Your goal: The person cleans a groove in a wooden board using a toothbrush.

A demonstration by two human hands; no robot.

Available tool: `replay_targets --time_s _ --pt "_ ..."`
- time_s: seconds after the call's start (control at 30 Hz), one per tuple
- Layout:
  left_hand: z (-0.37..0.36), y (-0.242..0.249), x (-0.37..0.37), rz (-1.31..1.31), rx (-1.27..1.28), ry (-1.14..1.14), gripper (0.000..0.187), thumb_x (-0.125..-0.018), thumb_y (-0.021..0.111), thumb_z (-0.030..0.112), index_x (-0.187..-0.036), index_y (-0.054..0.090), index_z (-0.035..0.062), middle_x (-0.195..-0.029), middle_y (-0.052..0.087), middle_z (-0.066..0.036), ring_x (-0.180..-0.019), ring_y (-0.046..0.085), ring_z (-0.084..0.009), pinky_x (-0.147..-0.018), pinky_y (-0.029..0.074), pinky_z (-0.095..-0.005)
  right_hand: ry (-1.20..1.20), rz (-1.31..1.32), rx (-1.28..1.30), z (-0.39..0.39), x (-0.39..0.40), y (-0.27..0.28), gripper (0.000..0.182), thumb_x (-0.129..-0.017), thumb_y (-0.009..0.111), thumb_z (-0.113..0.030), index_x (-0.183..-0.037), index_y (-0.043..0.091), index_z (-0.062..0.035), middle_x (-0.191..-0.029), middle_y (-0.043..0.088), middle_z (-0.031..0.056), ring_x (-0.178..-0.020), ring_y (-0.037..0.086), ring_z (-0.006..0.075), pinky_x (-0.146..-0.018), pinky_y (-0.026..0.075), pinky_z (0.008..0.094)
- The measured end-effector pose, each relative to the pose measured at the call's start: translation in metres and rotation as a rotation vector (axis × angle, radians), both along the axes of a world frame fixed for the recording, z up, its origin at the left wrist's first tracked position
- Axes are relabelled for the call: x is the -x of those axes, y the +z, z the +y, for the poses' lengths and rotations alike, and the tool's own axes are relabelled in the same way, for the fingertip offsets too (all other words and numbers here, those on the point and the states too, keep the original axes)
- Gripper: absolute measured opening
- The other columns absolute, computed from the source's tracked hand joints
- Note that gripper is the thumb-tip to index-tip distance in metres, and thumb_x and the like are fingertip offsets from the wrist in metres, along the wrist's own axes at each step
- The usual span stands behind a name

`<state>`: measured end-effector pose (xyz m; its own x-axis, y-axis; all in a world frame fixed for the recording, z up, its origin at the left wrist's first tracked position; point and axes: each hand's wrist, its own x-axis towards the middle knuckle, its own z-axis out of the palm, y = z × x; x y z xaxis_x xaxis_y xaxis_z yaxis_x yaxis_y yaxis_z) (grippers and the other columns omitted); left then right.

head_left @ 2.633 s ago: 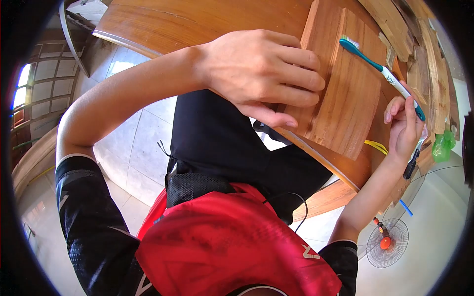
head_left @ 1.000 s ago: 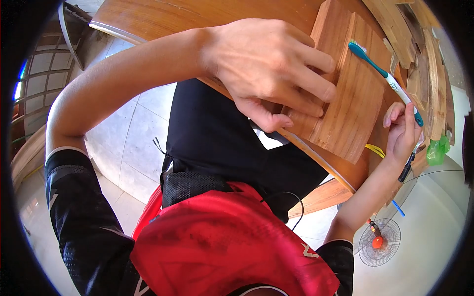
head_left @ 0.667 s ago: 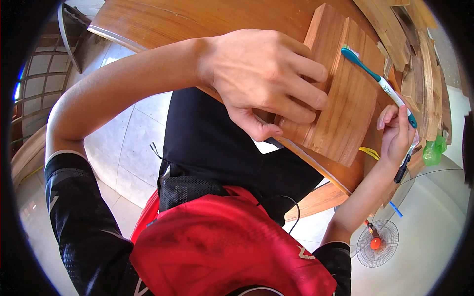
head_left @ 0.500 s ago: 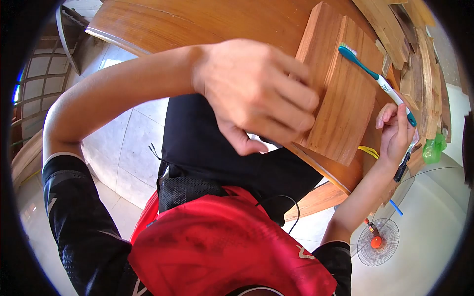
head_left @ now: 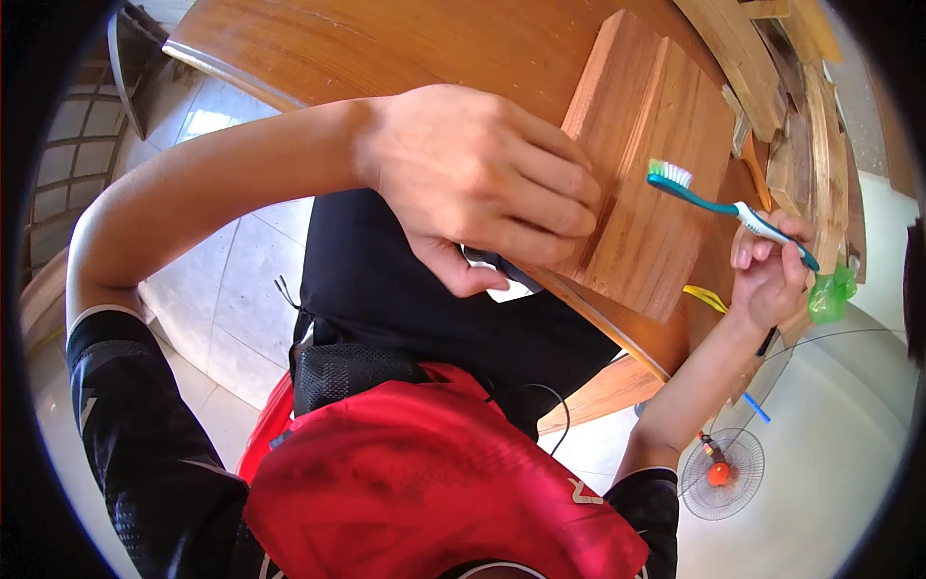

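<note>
My right hand (head_left: 769, 275) holds a toothbrush (head_left: 709, 203) by the end of its teal-and-white handle. Its bristles point up, and the head overlaps a reddish-brown wooden block (head_left: 675, 145) with a lengthwise step in its top. This block lies near the edge of a brown table (head_left: 405, 48). My left hand (head_left: 487, 174), back up, is at the block's left side with its fingers curled under and its thumb apart, towards my body. The fingertips are hidden, and I cannot tell what they grip.
Wooden planks (head_left: 822, 145) are stacked at the right, with a green plastic piece (head_left: 831, 294) beside them. A yellow strip (head_left: 707, 297) shows near my right wrist. A fan (head_left: 721, 473) stands at the lower right, and a red garment (head_left: 434, 473) covers my front.
The toothbrush head has swung down and left, with the bristles turned more upward. My right hand is lower. My left hand, blurred before, is sharper, and the whole view has shifted slightly.
</note>
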<state>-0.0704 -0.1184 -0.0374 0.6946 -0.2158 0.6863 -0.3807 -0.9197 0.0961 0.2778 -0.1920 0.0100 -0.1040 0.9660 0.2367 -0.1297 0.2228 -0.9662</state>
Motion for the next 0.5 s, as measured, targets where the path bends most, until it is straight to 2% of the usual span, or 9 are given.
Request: replay_targets --time_s 0.07,0.1,0.17,0.23,0.3,0.37,0.47,0.5 --pt "0.0 -0.004 0.006 0.004 0.005 0.103 0.032 -0.089 0.055 0.027 -0.093 0.067 -0.0015 -0.106 0.067 -0.017 -0.099 0.067 -0.033 -0.089 0.056 -0.0434 0.141 -0.145 -0.009 0.009 0.009 0.017 0.023 -0.093 0.057 -0.02 -0.1 0.06 0.0012 -0.07 0.054 0.0095 -0.058 0.052 0.0168 -0.049 0.041 0.0278" --pt "0.0 -0.004 0.009 0.004 0.035 0.139 0.023 -0.087 0.059 0.02 -0.094 0.068 0.0001 -0.107 0.067 -0.017 -0.098 0.066 -0.0329 -0.083 0.056 -0.0423 0.205 -0.244 0.001 0.014 0.015 0.027 0.022 -0.092 0.058 -0.02 -0.098 0.06 0.001 -0.07 0.054 0.0097 -0.058 0.052 0.0164 -0.049 0.041 0.0273" --pt "-0.001 -0.007 0.01 -0.015 0.108 0.276 0.02 -0.083 0.063 0.017 -0.095 0.068 0.0017 -0.109 0.067 -0.016 -0.097 0.066 -0.0327 -0.08 0.056 -0.0415 0.265 -0.43 0.055 0.024 0.032 0.05 0.021 -0.091 0.059 -0.021 -0.09 0.06 0.0 -0.071 0.056 0.0109 -0.056 0.052 0.0148 -0.051 0.041 0.0254" --pt "0.002 -0.009 0.008 -0.016 0.182 0.392 0.025 -0.077 0.067 0.015 -0.1 0.067 0.0052 -0.114 0.064 -0.013 -0.1 0.063 -0.0322 -0.082 0.054 -0.0409 0.303 -0.575 0.076 0.043 0.045 0.07 0.02 -0.092 0.057 -0.02 -0.091 0.06 0.0 -0.078 0.06 0.0115 -0.059 0.056 0.0127 -0.055 0.044 0.0242" --pt "0.007 -0.011 0.005 0.002 0.247 0.466 0.028 -0.077 0.067 0.016 -0.104 0.065 0.0062 -0.118 0.063 -0.012 -0.103 0.062 -0.032 -0.087 0.052 -0.041 0.201 -0.728 -0.014 0.056 0.068 0.085 0.022 -0.093 0.057 -0.022 -0.092 0.063 -0.0014 -0.083 0.063 0.0103 -0.061 0.057 0.0116 -0.057 0.045 0.0236" --pt "0.009 -0.014 0.005 0.033 0.288 0.56 0.034 -0.078 0.066 0.017 -0.11 0.062 0.0076 -0.124 0.061 -0.012 -0.108 0.06 -0.0314 -0.093 0.049 -0.0416 0.258 -0.854 0.037 0.071 0.072 0.1 0.022 -0.094 0.056 -0.023 -0.092 0.062 -0.0015 -0.083 0.061 0.0085 -0.063 0.056 0.0103 -0.057 0.044 0.0231" --pt "0.011 -0.007 0.001 0.03 0.317 0.56 0.035 -0.078 0.066 0.018 -0.111 0.061 0.0077 -0.124 0.06 -0.012 -0.108 0.06 -0.0316 -0.093 0.049 -0.0415 0.462 -0.884 0.168 0.089 0.071 0.107 0.02 -0.096 0.054 -0.02 -0.091 0.058 -0.0008 -0.081 0.053 0.0052 -0.066 0.052 0.0074 -0.057 0.041 0.0219" --pt "0.013 -0.009 0.0 -0.006 0.321 0.541 0.032 -0.081 0.063 0.022 -0.108 0.061 0.0051 -0.117 0.061 -0.013 -0.104 0.06 -0.0296 -0.09 0.049 -0.0403 0.434 -0.882 0.149 0.088 0.081 0.101 0.02 -0.096 0.054 -0.02 -0.091 0.058 -0.0009 -0.081 0.053 0.0048 -0.066 0.052 0.0069 -0.057 0.041 0.0215"
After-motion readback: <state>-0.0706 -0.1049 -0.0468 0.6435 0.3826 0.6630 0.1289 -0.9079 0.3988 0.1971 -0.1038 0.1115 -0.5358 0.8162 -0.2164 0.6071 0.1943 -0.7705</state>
